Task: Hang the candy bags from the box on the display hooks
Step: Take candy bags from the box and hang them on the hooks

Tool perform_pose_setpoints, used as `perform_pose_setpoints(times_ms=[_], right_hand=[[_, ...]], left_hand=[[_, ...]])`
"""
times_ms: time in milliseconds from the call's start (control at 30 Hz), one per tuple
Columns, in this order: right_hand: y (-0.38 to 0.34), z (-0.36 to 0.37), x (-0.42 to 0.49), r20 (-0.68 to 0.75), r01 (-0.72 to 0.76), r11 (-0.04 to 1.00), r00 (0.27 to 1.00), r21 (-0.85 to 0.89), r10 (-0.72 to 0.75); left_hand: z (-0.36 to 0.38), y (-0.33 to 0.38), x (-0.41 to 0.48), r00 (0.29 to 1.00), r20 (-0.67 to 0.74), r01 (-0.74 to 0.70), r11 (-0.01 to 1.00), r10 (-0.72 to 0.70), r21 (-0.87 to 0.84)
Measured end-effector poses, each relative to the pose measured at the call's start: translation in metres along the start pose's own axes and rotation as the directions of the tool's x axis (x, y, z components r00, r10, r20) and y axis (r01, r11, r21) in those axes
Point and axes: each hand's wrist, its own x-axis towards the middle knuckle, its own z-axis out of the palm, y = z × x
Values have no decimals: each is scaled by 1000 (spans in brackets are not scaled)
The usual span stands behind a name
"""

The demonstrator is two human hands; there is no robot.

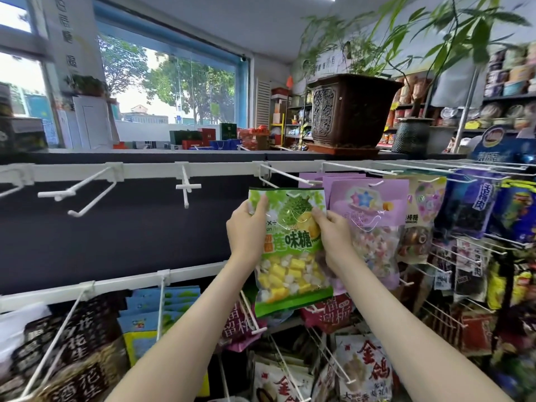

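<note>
A green durian candy bag [290,250] with yellow and white sweets hangs upright between my hands in front of the display. My left hand [246,224] pinches its upper left edge, thumb on the front. My right hand [333,233] grips its upper right edge. The bag's top sits just below a white hook [278,175] on the upper rail. Purple candy bags [368,204] hang on the neighbouring hook to the right. The box is out of view.
Two bare white hooks [72,198] [187,188] jut from the upper rail on the left. Lower hooks carry dark peanut bags [66,352], blue bags [162,309] and red-lettered bags [362,369]. A brown plant pot [348,111] stands on the ledge above. Packed racks fill the right side.
</note>
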Motion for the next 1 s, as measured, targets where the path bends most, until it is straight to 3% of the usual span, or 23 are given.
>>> perform_pose_setpoints(times_ms=[167, 300, 400, 467, 533, 600, 700, 833, 1000], right_hand=[[7, 11, 16, -21, 21, 998, 1000, -52, -22], [10, 10, 27, -18, 55, 988, 998, -141, -59], [8, 3, 20, 53, 98, 973, 995, -209, -89], [12, -5, 5, 120, 85, 988, 990, -130, -69], [18, -20, -11, 167, 56, 997, 985, -45, -48], [26, -42, -33, 214, 24, 998, 977, -50, -13], [45, -88, -69, 203, -40, 998, 978, -55, 50], [90, -169, -119, 81, -134, 972, 985, -195, 153], [188, -271, -198, -190, -357, 899, 930, -254, 315]], left_hand=[[-2, -7, 17, 999, 33, 5, 988, -10, 156], [4, -12, 17, 999, -30, -32, 974, 40, 226], [14, -21, 7, 960, -113, -214, 933, 256, 290], [24, -33, -11, 868, -187, -353, 835, 461, 421], [37, -43, -40, 787, -168, -470, 753, 594, 461], [54, -52, -76, 788, -47, -553, 738, 614, 386], [83, -60, -136, 774, 263, -631, 737, 576, 241], [130, -82, -213, 671, 595, -625, 770, 443, 131], [180, -151, -319, 478, 846, -572, 815, 238, 94]])
